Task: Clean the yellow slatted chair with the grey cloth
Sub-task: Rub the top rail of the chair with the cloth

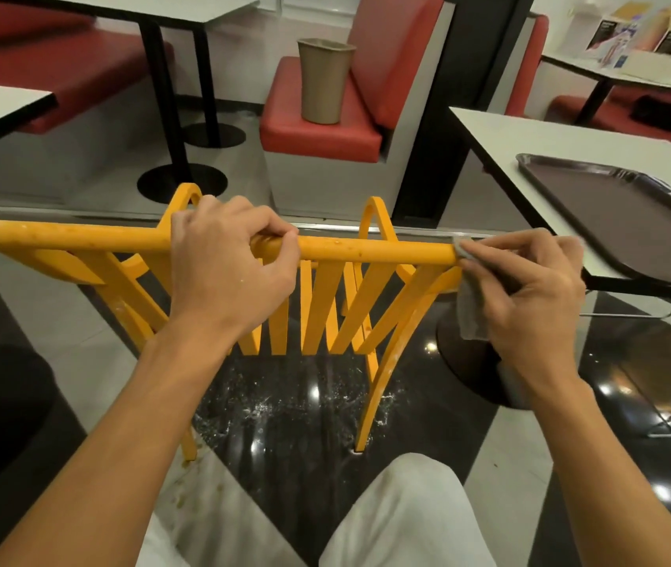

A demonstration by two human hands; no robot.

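Note:
The yellow slatted chair (80,237) stands in front of me, its top rail running across the middle of the view and its slats fanning down below. My left hand (227,272) grips the top rail near its middle, fingers curled over it. My right hand (530,288) holds the grey cloth (471,313) wrapped round the right end of the rail, where the rail bends down into the leg. Part of the cloth hangs below my palm. The rail shows small specks and stains.
A white table (530,133) with a dark brown tray (620,214) stands close on the right, its round base behind my right hand. Red booth seats (325,133) lie ahead, one with a beige bin (323,79) on it. The dark floor below the chair carries white specks.

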